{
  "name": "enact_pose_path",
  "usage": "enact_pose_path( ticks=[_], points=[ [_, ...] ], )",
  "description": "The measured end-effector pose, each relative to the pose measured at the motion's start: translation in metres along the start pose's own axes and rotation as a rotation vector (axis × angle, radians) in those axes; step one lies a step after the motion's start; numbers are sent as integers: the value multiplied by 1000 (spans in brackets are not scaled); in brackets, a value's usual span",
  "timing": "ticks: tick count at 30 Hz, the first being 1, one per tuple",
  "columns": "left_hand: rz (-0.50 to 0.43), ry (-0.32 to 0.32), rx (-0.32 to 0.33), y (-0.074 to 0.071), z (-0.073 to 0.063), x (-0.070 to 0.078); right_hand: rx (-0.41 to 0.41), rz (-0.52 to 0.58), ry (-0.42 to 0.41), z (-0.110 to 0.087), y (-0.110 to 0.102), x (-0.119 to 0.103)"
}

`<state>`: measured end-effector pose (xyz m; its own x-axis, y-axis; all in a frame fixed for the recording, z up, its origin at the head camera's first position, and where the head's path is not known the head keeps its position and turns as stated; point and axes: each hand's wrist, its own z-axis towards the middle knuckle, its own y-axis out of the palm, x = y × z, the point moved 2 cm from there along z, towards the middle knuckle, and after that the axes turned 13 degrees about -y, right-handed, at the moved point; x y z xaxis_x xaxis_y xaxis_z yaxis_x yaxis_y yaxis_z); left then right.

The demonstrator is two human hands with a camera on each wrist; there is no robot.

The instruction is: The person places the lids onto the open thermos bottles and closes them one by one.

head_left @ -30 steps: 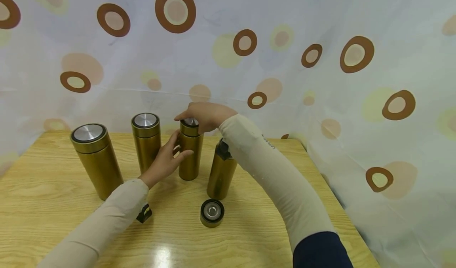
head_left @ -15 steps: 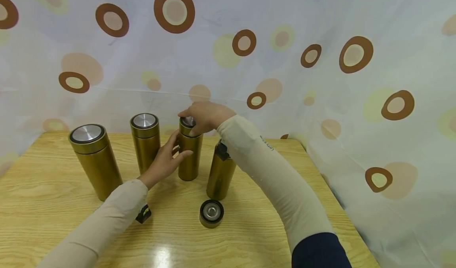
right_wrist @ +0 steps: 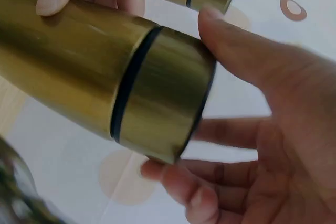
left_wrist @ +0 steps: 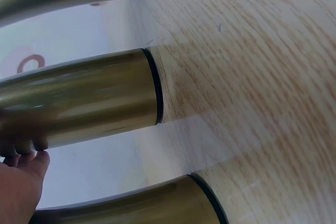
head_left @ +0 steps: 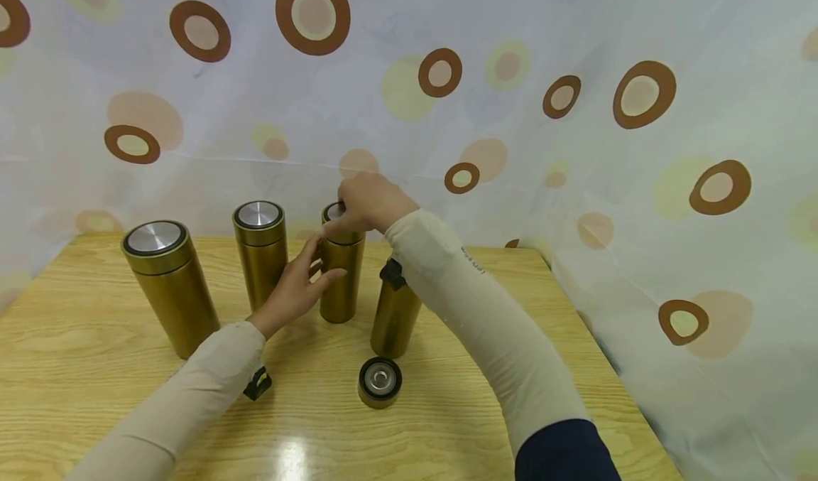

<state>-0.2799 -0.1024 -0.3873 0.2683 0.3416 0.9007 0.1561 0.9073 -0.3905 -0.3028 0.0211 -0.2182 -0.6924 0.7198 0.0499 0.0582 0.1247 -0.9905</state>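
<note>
A gold vacuum flask [head_left: 337, 289] stands upright on the table between both hands. My left hand [head_left: 297, 285] grips its body from the left, thumb across the near side. In the right wrist view that thumb [right_wrist: 50, 1] presses on the gold wall. From above, my right hand [head_left: 373, 200] holds the flask's lid [right_wrist: 165, 90], thumb on one side and fingers curled round the other. A dark ring marks the seam between lid and body. The left wrist view shows the flask's base [left_wrist: 152, 85] resting on the wood.
Two lidded gold flasks [head_left: 172, 303] [head_left: 262, 271] stand to the left. Another flask [head_left: 394, 317] stands on the right, its top hidden by the right sleeve [head_left: 473, 303]. A loose lid [head_left: 380, 381] lies underside up before it. A patterned curtain [head_left: 396, 133] hangs behind the table.
My right hand has turned over the lid: its fingers pointed left before, and now the wrist is rotated with thumb nearer the left hand. The left hand has stayed in place.
</note>
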Motion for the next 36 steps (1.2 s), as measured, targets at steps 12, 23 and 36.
enact_pose_path(
  ticks=[12,23,36],
  points=[
    [4,-7,-6,-2,1,1,152,-60,178,5,9,-5],
    [-4,9,4,0,0,1,195,-85,278,6,15,-10],
    [-9,5,-20,-2,1,0,164,-128,305,7,19,-14]
  ],
)
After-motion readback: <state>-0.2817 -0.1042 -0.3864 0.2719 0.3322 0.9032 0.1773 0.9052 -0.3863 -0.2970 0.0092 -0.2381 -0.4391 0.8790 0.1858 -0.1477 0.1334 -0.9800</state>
